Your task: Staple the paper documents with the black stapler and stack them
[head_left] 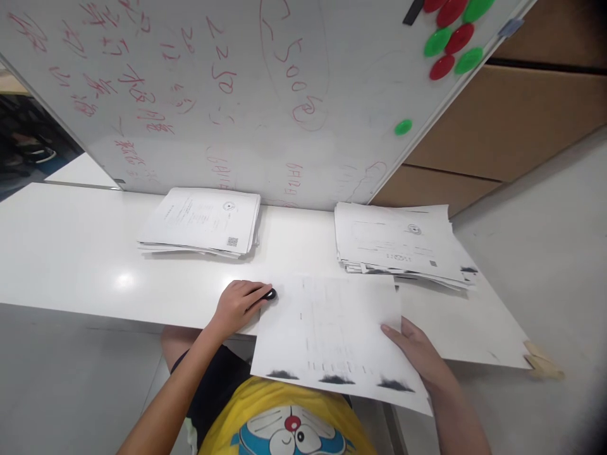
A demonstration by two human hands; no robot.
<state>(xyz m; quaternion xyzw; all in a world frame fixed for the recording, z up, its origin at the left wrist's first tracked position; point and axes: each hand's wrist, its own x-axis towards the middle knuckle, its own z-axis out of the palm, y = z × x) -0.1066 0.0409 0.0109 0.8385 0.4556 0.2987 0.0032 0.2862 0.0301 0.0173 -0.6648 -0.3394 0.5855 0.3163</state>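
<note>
My left hand (240, 303) is closed around a small black object with a rounded end (270, 294), mostly hidden by the fingers, so its kind is unclear. It rests at the table's front edge, beside the upper left corner of some printed sheets of paper (332, 328). Those sheets overhang the edge towards my lap, with dark smudges along their near side. My right hand (417, 347) grips their right side, thumb on top and fingers underneath. Behind them lie a left paper stack (202, 221) and a right paper stack (393, 237), each with a round stamp and a square code.
The white table (71, 246) runs across the view. Behind it leans a whiteboard (351, 82) with red handwriting and several round magnets (459, 38). Cardboard boxes (502, 120) stand at the right. Tan tape (543, 361) covers the table's right corner.
</note>
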